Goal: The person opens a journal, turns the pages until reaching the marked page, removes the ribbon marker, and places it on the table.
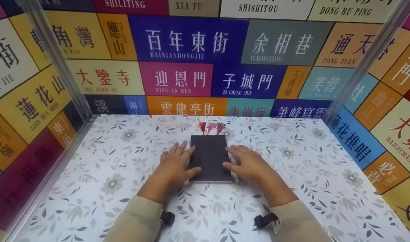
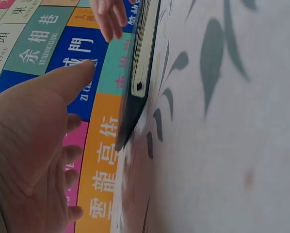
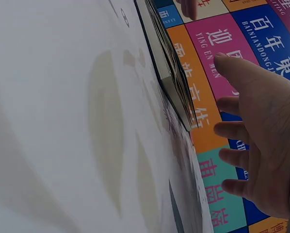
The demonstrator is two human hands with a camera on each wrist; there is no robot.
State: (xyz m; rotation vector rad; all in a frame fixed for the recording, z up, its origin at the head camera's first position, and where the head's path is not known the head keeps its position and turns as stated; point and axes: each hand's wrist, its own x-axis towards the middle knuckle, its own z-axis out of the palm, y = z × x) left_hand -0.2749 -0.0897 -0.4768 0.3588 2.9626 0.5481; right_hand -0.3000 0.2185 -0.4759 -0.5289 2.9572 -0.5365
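A closed book point(image 1: 210, 158) with a plain black cover lies on the table, its pale page edges visible in the left wrist view. Several red and pink tassels point(image 1: 211, 128) stick out at its far end. My left hand point(image 1: 174, 164) is at the book's left side, fingers spread and thumb over the near left part of the cover. On the opposite side is my right hand point(image 1: 248, 163), its fingers loosely extended toward the right edge. Both wrist views show the palms with nothing held; whether any fingertip touches the book I cannot tell.
The table point(image 1: 124, 208) has a white covering with grey flowers and leaves. Colourful panels point(image 1: 188, 40) printed with Chinese place names stand behind it and on both sides. A metal post point(image 1: 62, 67) rises at the back left corner, another point(image 1: 366, 50) at the back right.
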